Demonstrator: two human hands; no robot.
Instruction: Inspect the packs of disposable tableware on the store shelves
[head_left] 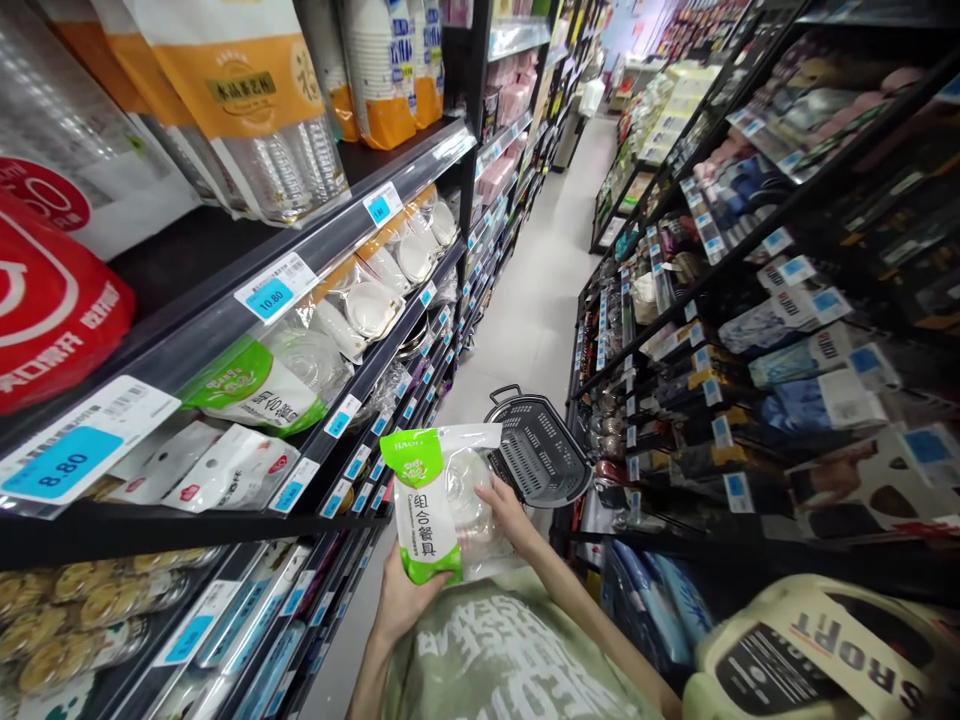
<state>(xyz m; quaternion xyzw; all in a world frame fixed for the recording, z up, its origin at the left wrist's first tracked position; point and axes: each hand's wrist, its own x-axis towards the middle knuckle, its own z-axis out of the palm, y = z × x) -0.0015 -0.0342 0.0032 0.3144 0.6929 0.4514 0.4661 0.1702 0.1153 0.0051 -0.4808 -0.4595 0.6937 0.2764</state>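
Carefully held a green-and-clear packet of tableware [442, 500] in mid-aisle, near the chest; left hand [401, 600] clasped under its bottom edge, right hand [510, 515] pressed on its clear right side; better to keep both grips firm, since soft plastic probably slips; black basket [536, 450] just beyond, to the right; stocked shelves [300, 300] left and right, pale floor [540, 290] running far ahead.

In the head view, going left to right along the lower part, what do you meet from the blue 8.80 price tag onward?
Blue 8.80 price tag → left hand → green-and-clear packet → right hand → black basket → pale "SPORT" printed item.
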